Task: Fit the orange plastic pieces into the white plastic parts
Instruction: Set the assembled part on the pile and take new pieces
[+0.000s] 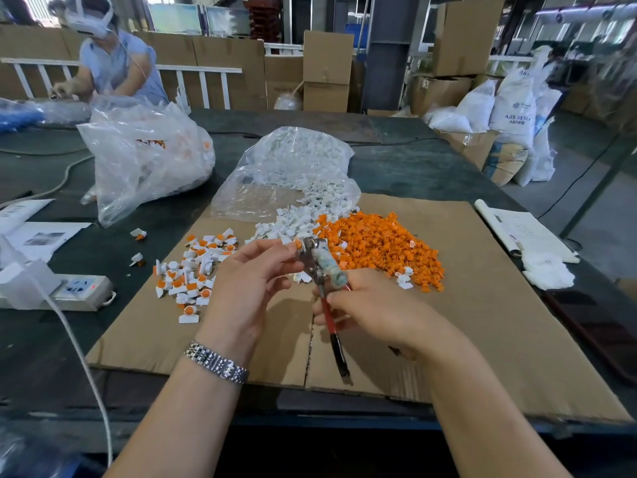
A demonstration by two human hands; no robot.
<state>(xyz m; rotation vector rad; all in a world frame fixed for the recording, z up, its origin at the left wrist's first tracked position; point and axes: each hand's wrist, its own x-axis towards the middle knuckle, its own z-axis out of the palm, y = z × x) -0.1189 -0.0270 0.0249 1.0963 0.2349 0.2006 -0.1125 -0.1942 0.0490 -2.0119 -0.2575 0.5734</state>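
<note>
— Pliers (pixel 319 270)? 
— Gripped by right hand (pixel 365 307) round red handles, long axis running head-away, handles-near, above cardboard (pixel 482 305). 
— Left hand (pixel 251 284)? 
— Pinching orange-and-white part (pixel 299 246) at pliers' head, before orange pile (pixel 382 246).

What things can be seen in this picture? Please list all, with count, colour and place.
orange pieces: a heap, orange, on the cardboard, right of middle
white parts: a heap, white, spilling from the clear bag behind
fitted pieces: many, white with orange, on the cardboard at left
cardboard sheet: one, brown, on the dark table
large bag: one, clear, far left on the table
pliers: one, red handles, held over the cardboard
power strip: one, white, left edge
papers: white, right edge
other person: one, far left, behind the table
left hand: pinches a small piece at the pliers' head
right hand: grips the pliers' handles
</note>
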